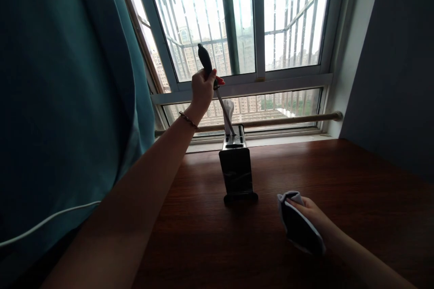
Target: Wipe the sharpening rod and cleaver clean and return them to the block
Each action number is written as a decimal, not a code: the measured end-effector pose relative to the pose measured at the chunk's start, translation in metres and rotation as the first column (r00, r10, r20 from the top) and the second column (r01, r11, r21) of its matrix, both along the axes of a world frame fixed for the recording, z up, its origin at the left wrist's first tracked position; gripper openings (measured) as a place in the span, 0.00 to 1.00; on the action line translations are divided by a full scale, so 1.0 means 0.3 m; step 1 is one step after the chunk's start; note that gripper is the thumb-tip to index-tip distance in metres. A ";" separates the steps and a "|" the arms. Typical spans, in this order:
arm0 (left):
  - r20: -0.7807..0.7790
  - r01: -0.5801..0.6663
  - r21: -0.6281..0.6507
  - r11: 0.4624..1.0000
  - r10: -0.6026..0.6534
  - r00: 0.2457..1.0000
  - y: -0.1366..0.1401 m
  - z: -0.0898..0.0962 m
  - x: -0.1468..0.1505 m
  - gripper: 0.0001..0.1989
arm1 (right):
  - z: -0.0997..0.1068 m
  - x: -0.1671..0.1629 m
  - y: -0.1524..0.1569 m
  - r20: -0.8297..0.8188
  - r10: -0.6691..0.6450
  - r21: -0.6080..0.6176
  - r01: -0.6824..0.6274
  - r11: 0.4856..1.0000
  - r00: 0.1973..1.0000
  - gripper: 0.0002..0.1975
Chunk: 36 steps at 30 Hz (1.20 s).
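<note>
My left hand (203, 88) is closed round the lower end of the black handle of a sharpening steel (224, 110). Its thin metal rod slants down to the right, its tip at the top of a black knife block (236, 171); how far it goes in is hard to tell. A pale, translucent-looking handle (229, 110) stands in the block just behind the rod. Lower right, above the table, my right hand (310, 212) grips a folded cloth (300, 226), dark on one face with a white edge. Most of the right fingers are hidden by the cloth.
The block stands on a brown wooden table (339, 171) against the windowsill. Behind are a barred window (259, 18) and a horizontal rail (291, 120). A teal curtain (68, 76) hangs at left, with a white cable (50, 219) below it. A wall (400, 67) closes the right side.
</note>
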State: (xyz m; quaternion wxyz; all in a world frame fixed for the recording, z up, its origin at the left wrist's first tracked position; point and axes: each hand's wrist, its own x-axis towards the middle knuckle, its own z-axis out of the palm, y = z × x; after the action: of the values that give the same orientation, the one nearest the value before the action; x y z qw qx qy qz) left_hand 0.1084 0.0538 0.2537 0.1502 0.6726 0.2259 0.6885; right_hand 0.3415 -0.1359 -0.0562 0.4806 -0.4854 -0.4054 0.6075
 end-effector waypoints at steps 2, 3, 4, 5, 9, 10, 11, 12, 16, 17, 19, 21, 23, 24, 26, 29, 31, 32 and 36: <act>-0.025 0.011 -0.002 1.000 -0.011 1.000 0.011 0.007 0.008 0.07 | -0.007 0.000 0.003 0.000 0.004 0.005 -0.004 1.000 1.000 0.26; -0.036 0.012 -0.004 1.000 -0.012 0.999 0.018 0.011 0.015 0.06 | -0.012 0.002 0.005 0.002 0.007 0.005 -0.007 1.000 1.000 0.27; -0.044 0.011 -0.008 1.000 -0.011 0.999 0.028 0.015 0.023 0.05 | -0.019 0.003 0.008 0.003 0.015 0.004 -0.015 1.000 1.000 0.27; -0.053 0.010 -0.016 1.000 -0.010 0.999 0.040 0.018 0.033 0.04 | -0.025 0.006 0.012 0.003 0.024 0.003 -0.024 1.000 1.000 0.27; -0.150 -0.031 -0.033 0.999 0.026 0.988 0.087 0.007 0.081 0.07 | -0.047 0.014 0.023 -0.006 0.042 0.004 -0.042 0.999 0.999 0.26; -0.186 -0.065 -0.023 0.998 0.060 0.981 0.093 -0.004 0.092 0.07 | -0.048 0.015 0.024 -0.005 0.039 0.004 -0.039 0.999 0.999 0.27; -0.225 -0.117 -0.006 0.993 0.113 0.968 0.095 -0.017 0.100 0.07 | -0.048 0.015 0.025 -0.003 0.036 0.002 -0.036 0.999 0.999 0.27; -0.269 -0.184 0.013 0.983 0.181 0.946 0.094 -0.034 0.107 0.07 | -0.047 0.015 0.025 0.001 0.035 0.002 -0.035 0.999 0.999 0.27; -0.424 -0.474 0.063 0.878 0.454 0.784 0.070 -0.121 0.106 0.09 | -0.031 0.012 0.020 0.009 0.027 -0.012 -0.026 1.000 1.000 0.27; -0.436 -0.508 0.043 0.860 0.474 0.765 0.068 -0.144 0.100 0.09 | -0.026 0.010 0.019 0.009 0.022 -0.021 -0.021 1.000 1.000 0.28; -0.451 -0.538 -0.016 0.843 0.474 0.756 0.073 -0.190 0.081 0.10 | -0.018 0.007 0.017 0.006 0.018 -0.026 -0.017 1.000 1.000 0.28; -0.475 -0.537 -0.049 0.842 0.453 0.754 0.088 -0.229 0.059 0.10 | -0.014 0.004 0.015 0.002 0.029 -0.013 -0.029 1.000 1.000 0.27; -0.507 -0.527 -0.052 0.848 0.432 0.746 0.103 -0.258 0.038 0.11 | -0.014 0.003 0.016 0.008 0.041 -0.004 -0.041 0.999 0.999 0.27; -0.523 -0.518 -0.046 0.854 0.421 0.741 0.108 -0.269 0.029 0.12 | -0.016 0.003 0.016 0.013 0.044 -0.004 -0.044 0.999 0.999 0.27; -0.554 -0.498 -0.022 0.867 0.404 0.728 0.112 -0.283 0.015 0.12 | -0.024 0.003 0.018 0.017 0.046 -0.006 -0.046 0.999 0.999 0.27; -0.602 -0.471 0.039 0.881 0.397 0.693 0.105 -0.290 0.006 0.13 | -0.032 0.004 0.019 0.015 0.050 -0.004 -0.050 0.999 0.999 0.25; -0.644 -0.454 0.082 0.887 0.395 0.656 0.098 -0.292 0.003 0.13 | -0.031 0.003 0.015 0.020 0.054 -0.009 -0.054 0.999 0.998 0.25; -0.669 -0.447 0.104 0.888 0.395 0.630 0.094 -0.295 0.002 0.13 | -0.028 0.002 0.013 0.024 0.056 -0.009 -0.056 0.998 0.998 0.24; -0.732 -0.450 0.178 0.875 0.423 0.534 0.079 -0.313 -0.005 0.14 | -0.017 -0.002 0.006 0.024 0.064 -0.006 -0.064 0.998 0.998 0.23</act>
State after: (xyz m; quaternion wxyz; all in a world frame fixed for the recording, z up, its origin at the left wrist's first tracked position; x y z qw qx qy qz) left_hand 0.1070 0.0776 0.1597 -0.1227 0.8149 0.4387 0.3584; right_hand 0.3410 -0.1340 -0.0613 0.4547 -0.4808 -0.4251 0.6176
